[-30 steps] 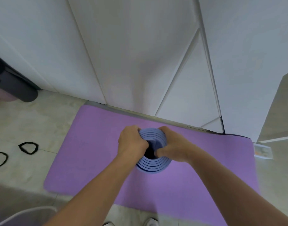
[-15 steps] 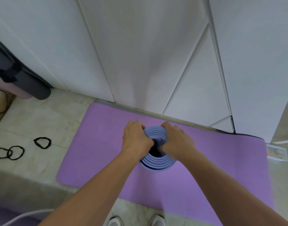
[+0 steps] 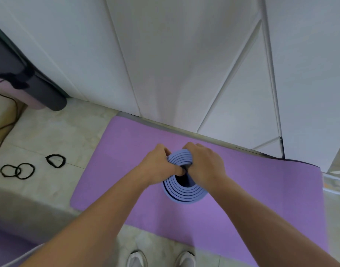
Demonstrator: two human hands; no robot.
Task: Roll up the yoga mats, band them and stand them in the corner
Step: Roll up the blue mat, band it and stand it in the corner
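- Nearest the camera, two white shoes (image 3: 159, 259) were seen on the tiled floor (image 3: 49, 132), at the near edge of the flat purple mat (image 3: 261, 199).
- A rolled blue mat (image 3: 181, 191) was held upright on end near the middle of the purple mat, its spiral end facing up.
- The top rim of the roll was gripped by the left hand (image 3: 157, 164) and the right hand (image 3: 205, 164), fingers curled over opposite sides and a thumb tucked into the core.
- No band was seen on the roll; it was judged rolled but not yet banded.
- Three black bands (image 3: 17, 171) lay on the floor off the purple mat's left edge.
- The purple mat was left unrolled along the white panels (image 3: 175, 64).
- At the far left, a dark rolled mat (image 3: 36, 93) was seen against the wall; standing the blue roll there was judged outstanding.
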